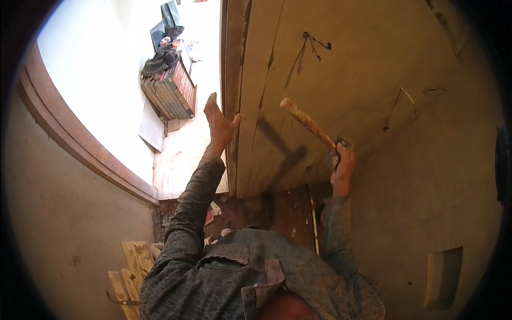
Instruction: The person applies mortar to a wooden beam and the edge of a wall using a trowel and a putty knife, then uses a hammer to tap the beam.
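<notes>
My left hand [218, 127] is raised at the edge of the brown door frame [230, 64], its fingers stretched upward and the thumb held apart. Nothing is in it, and the thumb reaches over the frame's edge. On the right, my right hand [344, 169] is closed round the head end of a hammer [308, 124]. The hammer's worn wooden handle points up and to the left, away from the hand. Behind it, a T-shaped shadow falls on the plastered wall [341, 69]. Part of the hammer head is hidden by my fingers.
Beyond the bright doorway, a stack of tiles or boards [169, 93] carries dark cloth and other items. Wooden planks [133, 266] lean at the lower left. Bent wires [314, 42] stick out of the wall. A recessed box [444, 277] sits in the right wall.
</notes>
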The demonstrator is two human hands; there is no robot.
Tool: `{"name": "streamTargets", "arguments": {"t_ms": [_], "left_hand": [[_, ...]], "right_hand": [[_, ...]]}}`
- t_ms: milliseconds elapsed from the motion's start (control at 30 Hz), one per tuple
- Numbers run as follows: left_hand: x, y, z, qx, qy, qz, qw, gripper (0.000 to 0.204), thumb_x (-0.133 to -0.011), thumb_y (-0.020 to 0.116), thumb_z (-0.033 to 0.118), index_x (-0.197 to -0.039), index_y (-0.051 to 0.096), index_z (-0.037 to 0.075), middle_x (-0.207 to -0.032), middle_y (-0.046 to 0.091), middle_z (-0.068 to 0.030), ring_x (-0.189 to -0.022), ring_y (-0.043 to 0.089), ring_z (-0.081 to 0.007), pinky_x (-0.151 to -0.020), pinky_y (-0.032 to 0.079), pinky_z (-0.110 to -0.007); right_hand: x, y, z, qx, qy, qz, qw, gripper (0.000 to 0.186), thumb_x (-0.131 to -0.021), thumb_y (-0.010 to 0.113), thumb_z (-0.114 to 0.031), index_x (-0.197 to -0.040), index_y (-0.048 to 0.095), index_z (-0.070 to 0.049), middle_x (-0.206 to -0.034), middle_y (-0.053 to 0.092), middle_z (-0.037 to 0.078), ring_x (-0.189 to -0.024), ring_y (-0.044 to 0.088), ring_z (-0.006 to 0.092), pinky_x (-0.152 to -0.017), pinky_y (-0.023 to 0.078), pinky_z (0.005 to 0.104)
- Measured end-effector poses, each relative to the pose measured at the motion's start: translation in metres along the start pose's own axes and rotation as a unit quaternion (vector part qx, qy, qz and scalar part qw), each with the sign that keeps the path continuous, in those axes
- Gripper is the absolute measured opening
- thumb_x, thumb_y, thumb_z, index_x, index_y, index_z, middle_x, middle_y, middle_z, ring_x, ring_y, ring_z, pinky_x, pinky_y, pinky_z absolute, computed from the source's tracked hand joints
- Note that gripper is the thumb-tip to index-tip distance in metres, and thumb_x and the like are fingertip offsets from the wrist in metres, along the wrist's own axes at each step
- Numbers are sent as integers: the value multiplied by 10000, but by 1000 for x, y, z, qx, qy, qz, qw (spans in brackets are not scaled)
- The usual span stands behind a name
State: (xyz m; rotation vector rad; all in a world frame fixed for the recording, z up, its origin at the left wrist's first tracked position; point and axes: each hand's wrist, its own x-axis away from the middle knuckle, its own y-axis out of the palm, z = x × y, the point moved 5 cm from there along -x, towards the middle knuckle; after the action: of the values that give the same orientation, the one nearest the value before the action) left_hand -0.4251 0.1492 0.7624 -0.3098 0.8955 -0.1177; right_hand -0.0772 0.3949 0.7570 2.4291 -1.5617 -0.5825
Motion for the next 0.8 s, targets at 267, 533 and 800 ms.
{"name": "streamTargets", "arguments": {"t_ms": [267,533,800], "left_hand": [[-54,-27,76,11,53,86,995,1022,-741,865,252,-1493,233,-30,-1449,330,-259,-1363,298,-416,-1150,254,-531],[-148,-58,166,20,146,158,976,1017,-758,845,254,-1489,199,-33,-1464,253,-263,-1375,235,-443,-1135,231,-569],[-234,-78,234,-31,184,200,962,1141,-720,878,381,-1502,154,-28,-1488,205,-278,-1393,174,-477,-1130,177,-632]], "right_hand": [[14,-8,2,8,32,34,999,121,-887,683,-140,-975,619,-88,-950,592,-8,-888,572,141,-803,471,318],[27,3,-3,-21,14,19,999,145,-886,679,-140,-1009,619,-93,-969,589,-7,-908,567,139,-821,468,312],[38,-5,-6,-29,7,35,999,206,-882,683,-137,-1074,636,-83,-981,601,1,-885,582,139,-789,492,314]]}}
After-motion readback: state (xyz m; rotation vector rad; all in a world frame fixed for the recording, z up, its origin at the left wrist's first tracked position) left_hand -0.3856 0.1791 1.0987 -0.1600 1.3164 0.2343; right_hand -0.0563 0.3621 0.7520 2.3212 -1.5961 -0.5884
